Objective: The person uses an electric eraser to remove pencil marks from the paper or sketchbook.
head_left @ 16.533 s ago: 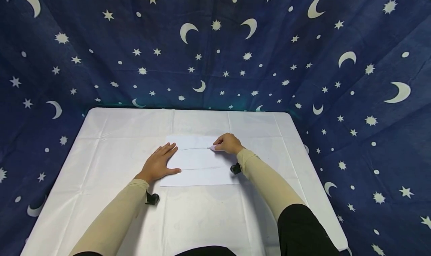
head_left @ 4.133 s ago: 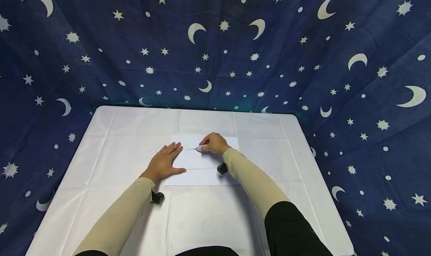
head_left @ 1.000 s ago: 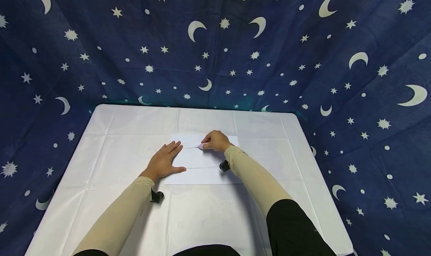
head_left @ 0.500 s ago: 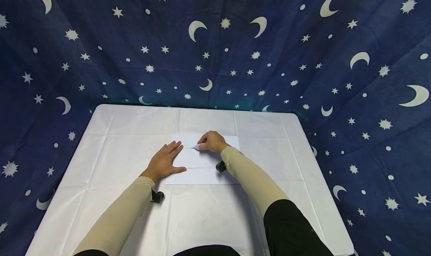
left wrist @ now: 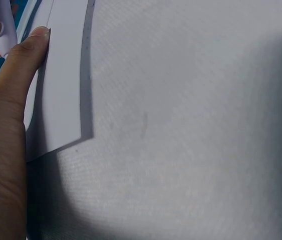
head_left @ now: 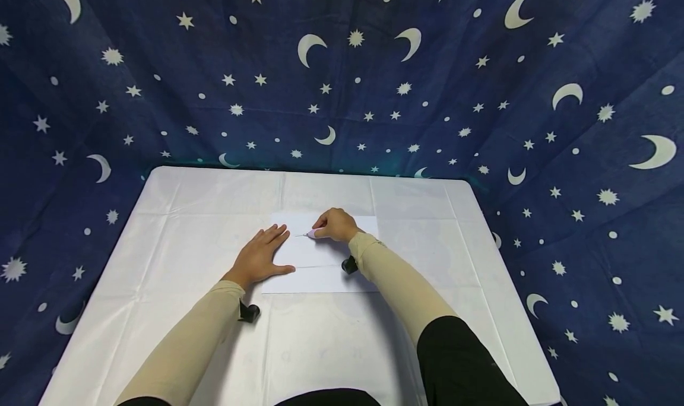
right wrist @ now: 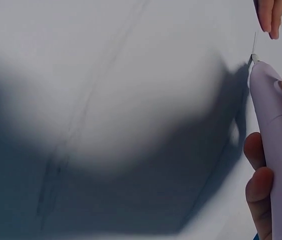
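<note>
My right hand (head_left: 340,224) grips a lavender electric eraser (right wrist: 281,150) with a thumb on its raised button. Its thin pale tip (right wrist: 255,58) sits at the end of a short pencil line (head_left: 300,235) on the white paper (head_left: 320,281). A second pencil line (head_left: 315,267) crosses the sheet lower down. My left hand (head_left: 259,256) lies spread over the paper's left edge, fingers straight. In the left wrist view its thumb (left wrist: 30,45) presses on the sheet, and part of the eraser shows beyond it.
The paper lies in the middle of a white-covered table (head_left: 187,246) with fold creases. A dark blue curtain (head_left: 374,67) with moons and stars hangs behind and at both sides. Black cameras (head_left: 249,313) are strapped at the wrists.
Compared with the earliest frame, my right hand is further left and the upper line's visible part is shorter. Over the last second the eraser has moved slightly left. My left hand keeps its place.
</note>
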The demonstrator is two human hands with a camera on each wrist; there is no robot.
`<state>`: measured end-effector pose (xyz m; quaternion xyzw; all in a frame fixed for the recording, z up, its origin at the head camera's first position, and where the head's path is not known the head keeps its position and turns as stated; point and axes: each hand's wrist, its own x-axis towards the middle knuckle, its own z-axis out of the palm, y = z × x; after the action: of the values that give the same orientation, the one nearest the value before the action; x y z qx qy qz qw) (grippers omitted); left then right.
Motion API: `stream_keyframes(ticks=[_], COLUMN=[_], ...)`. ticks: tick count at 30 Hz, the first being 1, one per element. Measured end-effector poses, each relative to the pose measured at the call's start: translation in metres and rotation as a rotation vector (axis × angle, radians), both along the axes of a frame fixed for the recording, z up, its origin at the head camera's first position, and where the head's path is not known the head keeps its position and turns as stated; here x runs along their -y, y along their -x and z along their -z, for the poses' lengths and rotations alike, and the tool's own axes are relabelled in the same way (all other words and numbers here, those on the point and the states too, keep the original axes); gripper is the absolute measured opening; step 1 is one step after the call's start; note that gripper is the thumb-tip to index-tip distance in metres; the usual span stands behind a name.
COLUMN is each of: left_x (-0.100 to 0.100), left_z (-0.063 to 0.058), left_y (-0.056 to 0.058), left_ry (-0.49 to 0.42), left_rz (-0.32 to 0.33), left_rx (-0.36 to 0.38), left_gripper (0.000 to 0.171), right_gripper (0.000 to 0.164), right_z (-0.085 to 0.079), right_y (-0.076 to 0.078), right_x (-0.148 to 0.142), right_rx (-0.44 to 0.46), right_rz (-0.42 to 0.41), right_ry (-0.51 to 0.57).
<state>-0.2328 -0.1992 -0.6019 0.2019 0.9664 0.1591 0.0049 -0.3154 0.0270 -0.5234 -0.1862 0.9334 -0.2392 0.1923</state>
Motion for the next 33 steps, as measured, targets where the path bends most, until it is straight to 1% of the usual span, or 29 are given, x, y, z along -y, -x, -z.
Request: stream_keyframes(ticks=[4,9,12,15,20,27,33], left_x=[0.0009,0.0012,0.0014,0.0017,0.0019,0.0019,0.0012], left_z=[0.0003,-0.0001,-0.0014,-0.0021,-0.0012,0.0001,0.0004], left_y=[0.0002,-0.0001,-0.0003,-0.0006,-0.0007,-0.0004,-0.0001], left_ry=[0.001,0.011,0.0,-0.01,-0.002,0.011,0.002], left_rz=[0.002,-0.005,0.001,0.014,0.015,0.0,0.003], left_rx=[0.005,0.011,0.009,0.001,-0.003,0.011,0.002], left_gripper=[0.101,0.102,0.101,0.1,0.1,0.101,0.101], right_gripper=[0.021,0.019,0.019,0.02,0.02,0.02,0.02], right_z=[-0.0002,-0.0024,-0.0031,-0.0044,-0.0063,-0.008,-0.0052], right_y=[0.0005,0.0016,0.0017,0.0008,-0.0002,0.002,0.0022], right_x=[0.0018,-0.0006,-0.001,0.001,0.0034,-0.002,0.0018], right_rx=[0.0,-0.011,-0.016,-0.013,-0.022,-0.022,-0.032], right_rz=[-0.013,0.007,0.005,-0.008,-0.039,-0.002,-0.037], right_ry=[-0.003,-0.039,-0.055,-0.051,-0.061,-0.063,-0.058])
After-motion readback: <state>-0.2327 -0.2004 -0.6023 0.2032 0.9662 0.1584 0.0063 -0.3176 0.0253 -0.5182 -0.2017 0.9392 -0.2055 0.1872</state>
